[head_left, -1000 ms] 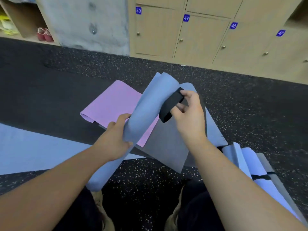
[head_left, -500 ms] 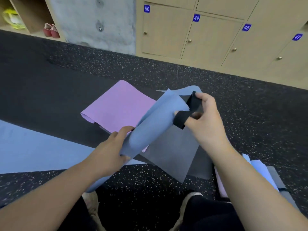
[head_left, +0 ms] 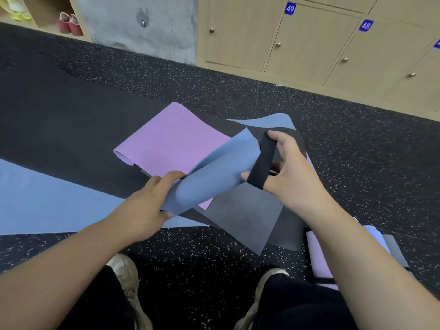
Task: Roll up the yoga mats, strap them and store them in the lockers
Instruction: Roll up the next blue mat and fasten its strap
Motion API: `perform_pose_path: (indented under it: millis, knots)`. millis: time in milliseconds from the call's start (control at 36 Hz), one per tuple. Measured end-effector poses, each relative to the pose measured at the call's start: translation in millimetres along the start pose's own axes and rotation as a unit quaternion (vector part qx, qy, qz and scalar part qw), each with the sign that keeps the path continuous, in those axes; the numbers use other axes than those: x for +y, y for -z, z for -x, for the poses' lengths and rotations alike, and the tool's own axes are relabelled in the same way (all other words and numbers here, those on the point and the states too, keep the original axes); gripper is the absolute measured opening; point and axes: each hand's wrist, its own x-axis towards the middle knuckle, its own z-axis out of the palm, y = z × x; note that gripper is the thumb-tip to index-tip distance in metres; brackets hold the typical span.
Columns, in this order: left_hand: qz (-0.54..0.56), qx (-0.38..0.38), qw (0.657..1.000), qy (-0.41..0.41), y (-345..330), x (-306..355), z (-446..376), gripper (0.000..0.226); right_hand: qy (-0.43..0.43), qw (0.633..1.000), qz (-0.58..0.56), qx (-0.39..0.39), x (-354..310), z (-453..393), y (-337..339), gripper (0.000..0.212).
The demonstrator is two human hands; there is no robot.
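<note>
i'm strapping: my left hand (head_left: 145, 210) grips the loosely rolled blue mat (head_left: 214, 177) above the floor, my right hand (head_left: 285, 172) stretches the black strap (head_left: 263, 163) at its end, next sliding it on.

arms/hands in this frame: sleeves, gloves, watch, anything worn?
Both forearms are bare up to the frame edge: no sleeves in view. Left hand and right hand have no gloves, and no rings, watch or bands show. Fingers uncovered. No markings visible.
</note>
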Motion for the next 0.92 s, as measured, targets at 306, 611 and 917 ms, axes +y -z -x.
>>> perform_pose_path:
  millis: [306,611,917]
  knots:
    - [-0.043,-0.007,0.999,-0.002,1.8,-5.2,-0.4,0.072,-0.004,0.996,0.069,-0.061,0.2,3.2,-4.1,0.096]
    - [-0.029,-0.028,0.999,0.005,-0.7,2.0,0.9,0.074,0.035,0.987,0.142,-0.066,-8.8,2.6,-19.0,0.069]
    - [0.223,0.079,0.970,-0.063,2.3,66.8,-5.9,0.011,0.055,0.955,0.266,-0.117,-16.4,9.9,-46.4,0.052]
